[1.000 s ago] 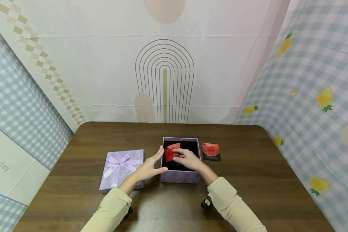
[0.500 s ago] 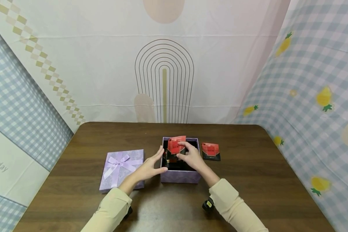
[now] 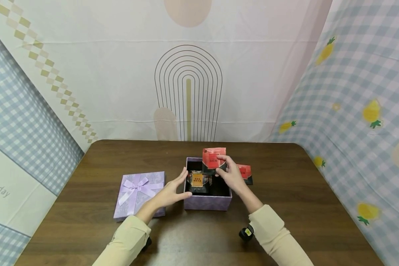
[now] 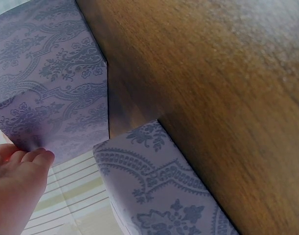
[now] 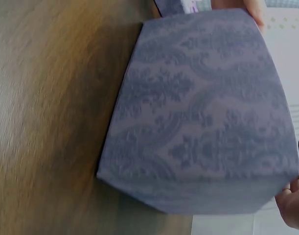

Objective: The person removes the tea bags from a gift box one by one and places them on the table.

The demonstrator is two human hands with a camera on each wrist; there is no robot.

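A purple patterned gift box (image 3: 207,203) stands uncovered on the table, its inside black. My left hand (image 3: 169,193) rests against the box's left side with fingers straight; in the left wrist view its fingertips (image 4: 41,155) touch the box wall. Above the box's right half, my right hand (image 3: 232,174) pinches a red and black sachet (image 3: 211,159) by its right edge. Inside the box at the left lies a black sachet with an orange label (image 3: 197,180). Another red and black sachet (image 3: 247,172) lies on the table right of the box, partly hidden behind the right hand.
The purple box lid (image 3: 139,194) with a lilac ribbon bow lies left of the box, under the left forearm. The brown wooden table (image 3: 286,207) reaches back to a white patterned cloth (image 3: 246,81). Checked cloth hangs on both sides.
The right hand has lifted the red and black sachet up out of the box and moved it right. The orange-labelled sachet below has come into sight. The left hand has stayed put.
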